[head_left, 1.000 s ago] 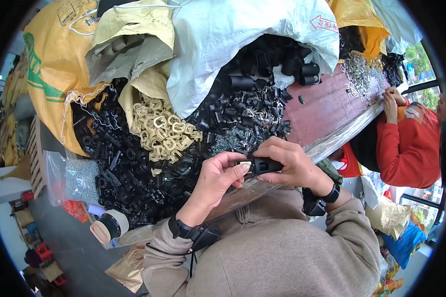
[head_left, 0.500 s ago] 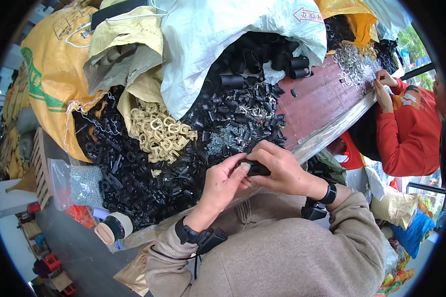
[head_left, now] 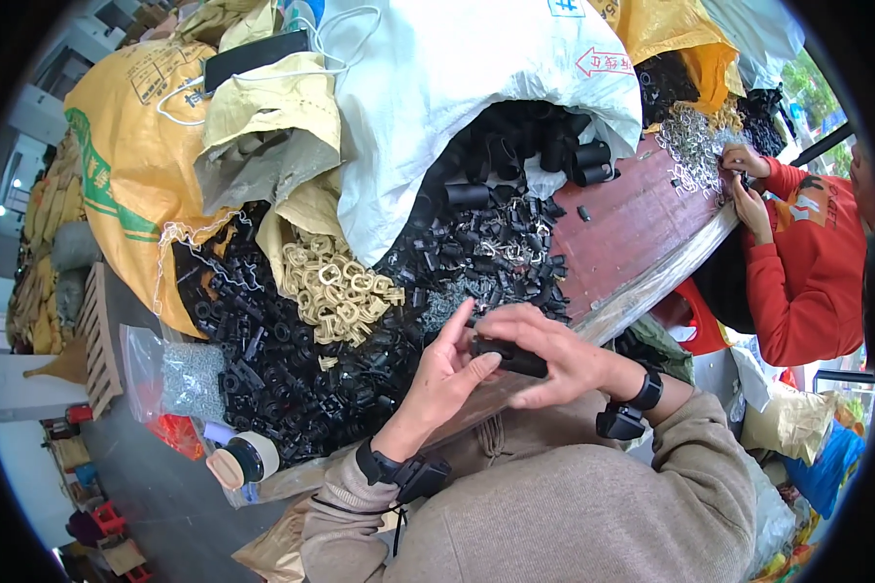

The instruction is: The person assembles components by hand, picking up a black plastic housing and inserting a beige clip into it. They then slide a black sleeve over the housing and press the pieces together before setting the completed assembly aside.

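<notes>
1. Black plastic, a small clip (head_left: 510, 356), sits between both hands just above the near edge of the table (head_left: 642, 219), over the person's lap.
2. The left hand (head_left: 445, 374) props the clip from the left, thumb on its end, the other fingers raised and spread.
3. The right hand (head_left: 544, 350) curls over the clip from above and the right, fingers closed down on it.
4. The step in hand looks like pressing two parts of the clip together or checking their fit; the joint itself is hidden under the fingers.
5. A next move would likely call for a firm squeeze with the ends kept in line, then a free hand to reach the pile (head_left: 292, 369) of black parts just beyond.
6. Beside that pile lie tan rings (head_left: 335, 291), with more black pieces spilling from a white sack (head_left: 476, 107) and a yellow sack (head_left: 131, 165) at the left.
7. At the far right a person in a red sleeve (head_left: 797, 272) handles small metal parts (head_left: 695, 146) at the table's other end.
</notes>
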A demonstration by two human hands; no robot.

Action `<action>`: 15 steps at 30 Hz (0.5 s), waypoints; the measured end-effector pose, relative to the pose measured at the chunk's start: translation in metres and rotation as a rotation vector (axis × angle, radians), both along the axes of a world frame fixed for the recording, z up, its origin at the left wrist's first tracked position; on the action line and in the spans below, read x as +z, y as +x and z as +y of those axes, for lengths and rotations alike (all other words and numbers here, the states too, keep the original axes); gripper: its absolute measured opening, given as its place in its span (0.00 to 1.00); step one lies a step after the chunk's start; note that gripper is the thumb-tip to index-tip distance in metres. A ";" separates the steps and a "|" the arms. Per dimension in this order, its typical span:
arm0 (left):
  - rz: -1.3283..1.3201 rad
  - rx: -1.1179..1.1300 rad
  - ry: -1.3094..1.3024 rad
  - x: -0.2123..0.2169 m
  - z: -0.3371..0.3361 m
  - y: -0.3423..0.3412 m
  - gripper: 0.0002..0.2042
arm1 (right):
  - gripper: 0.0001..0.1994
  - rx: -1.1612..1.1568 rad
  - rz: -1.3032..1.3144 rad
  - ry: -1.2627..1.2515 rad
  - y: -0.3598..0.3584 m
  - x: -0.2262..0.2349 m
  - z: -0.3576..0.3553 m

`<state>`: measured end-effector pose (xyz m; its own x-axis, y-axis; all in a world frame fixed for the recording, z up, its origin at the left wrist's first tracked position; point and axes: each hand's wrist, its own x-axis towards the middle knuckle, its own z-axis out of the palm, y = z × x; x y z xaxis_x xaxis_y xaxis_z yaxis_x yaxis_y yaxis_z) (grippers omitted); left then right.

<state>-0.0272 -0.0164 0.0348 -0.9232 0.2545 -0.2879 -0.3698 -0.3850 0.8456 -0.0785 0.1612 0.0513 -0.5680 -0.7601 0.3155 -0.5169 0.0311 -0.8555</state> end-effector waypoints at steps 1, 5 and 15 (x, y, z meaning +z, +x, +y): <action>0.000 0.012 -0.007 0.001 0.002 0.002 0.32 | 0.31 0.012 0.000 -0.007 -0.002 0.004 0.003; 0.131 -0.049 -0.075 0.006 0.014 0.006 0.35 | 0.32 0.289 0.047 -0.033 -0.003 0.020 0.005; 0.110 0.309 -0.805 0.017 -0.058 0.038 0.26 | 0.12 -0.698 0.165 0.444 0.043 -0.014 0.108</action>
